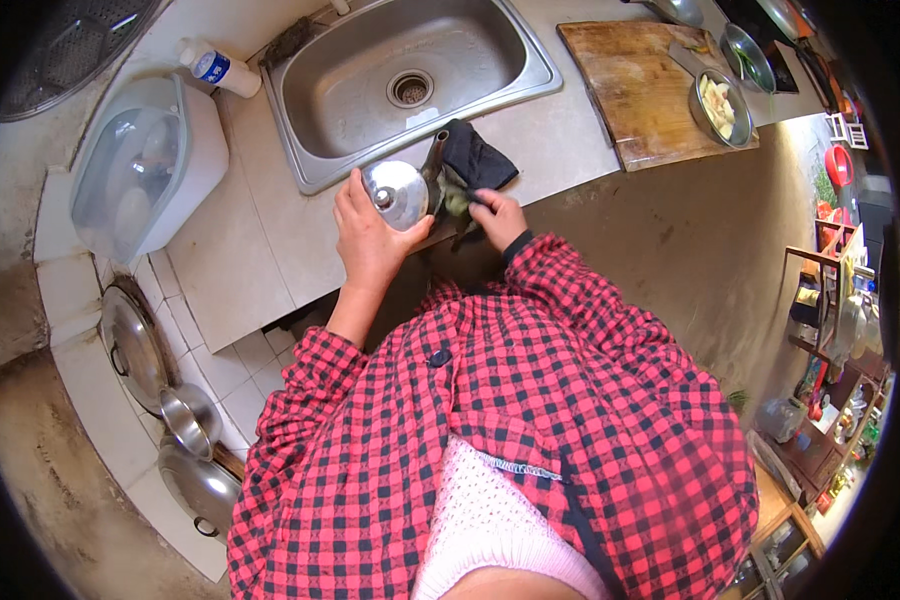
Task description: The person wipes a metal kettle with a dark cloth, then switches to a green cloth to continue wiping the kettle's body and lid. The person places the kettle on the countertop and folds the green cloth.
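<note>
Pale tile tops the desk (260,225), where a translucent lidded box (185,190) and a white bottle (235,75) stand at the left, beside the steel sink (350,80). My left grip (363,230) is spread around the rim of a shiny round metal pot (400,180), at the desk's near edge in front of the sink. The rim could slide out if it is wet or greasy, and little desk lies under it to stop a fall. A dark spout (438,150) points toward the sink; it might catch the black cloth (478,158) just beside it. My right grip (497,217) is pinched together on a blurred greenish rag (457,205); pressing too hard from that side could tip the pot. Farther right, the cutting board (610,80) bears a bowl (743,125) of pale pieces, which splashes might reach.
</note>
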A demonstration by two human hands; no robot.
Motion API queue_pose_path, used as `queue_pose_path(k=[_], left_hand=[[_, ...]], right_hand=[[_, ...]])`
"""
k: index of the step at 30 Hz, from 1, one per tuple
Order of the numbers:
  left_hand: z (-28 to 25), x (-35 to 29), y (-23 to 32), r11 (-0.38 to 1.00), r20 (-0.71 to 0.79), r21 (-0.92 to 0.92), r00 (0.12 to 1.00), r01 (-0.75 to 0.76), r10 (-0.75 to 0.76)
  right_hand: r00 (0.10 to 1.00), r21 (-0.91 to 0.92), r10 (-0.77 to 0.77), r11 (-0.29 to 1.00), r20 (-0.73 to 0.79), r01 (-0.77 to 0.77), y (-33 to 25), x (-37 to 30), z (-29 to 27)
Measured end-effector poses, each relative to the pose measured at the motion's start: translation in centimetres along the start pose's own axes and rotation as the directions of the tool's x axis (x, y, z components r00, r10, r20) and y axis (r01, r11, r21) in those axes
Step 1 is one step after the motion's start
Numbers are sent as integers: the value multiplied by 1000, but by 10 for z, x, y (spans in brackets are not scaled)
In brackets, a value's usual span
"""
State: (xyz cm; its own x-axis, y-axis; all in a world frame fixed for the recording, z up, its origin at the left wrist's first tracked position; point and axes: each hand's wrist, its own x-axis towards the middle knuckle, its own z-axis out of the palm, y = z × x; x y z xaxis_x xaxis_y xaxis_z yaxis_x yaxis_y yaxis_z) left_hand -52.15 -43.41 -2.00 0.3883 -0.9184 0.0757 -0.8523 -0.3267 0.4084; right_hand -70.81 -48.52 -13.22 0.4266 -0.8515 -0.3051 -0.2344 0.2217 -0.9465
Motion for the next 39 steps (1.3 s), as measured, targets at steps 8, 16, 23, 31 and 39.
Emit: queue_pose_path(k=[8,16,23,31,39], left_hand=[[-3,-2,1,998,-21,29,999,-49,50],[-6,-3,10,997,-40,28,996,-78,79],[-8,-7,16,999,-55,34,998,-36,38],[-8,-8,14,999,-78,29,996,-36,38],[-6,-8,12,999,-59,23,998,-37,39]], right_hand=[[944,887,113,323,311,-330,-24,34,4],[989,-354,-95,934,-116,48,-41,69,14],[999,-624,36,781,30,-9,-56,72,9],[985,-438,-127,896,-114,65,-12,48,10],[914,-209,-400,901,-65,380,-83,22,22]])
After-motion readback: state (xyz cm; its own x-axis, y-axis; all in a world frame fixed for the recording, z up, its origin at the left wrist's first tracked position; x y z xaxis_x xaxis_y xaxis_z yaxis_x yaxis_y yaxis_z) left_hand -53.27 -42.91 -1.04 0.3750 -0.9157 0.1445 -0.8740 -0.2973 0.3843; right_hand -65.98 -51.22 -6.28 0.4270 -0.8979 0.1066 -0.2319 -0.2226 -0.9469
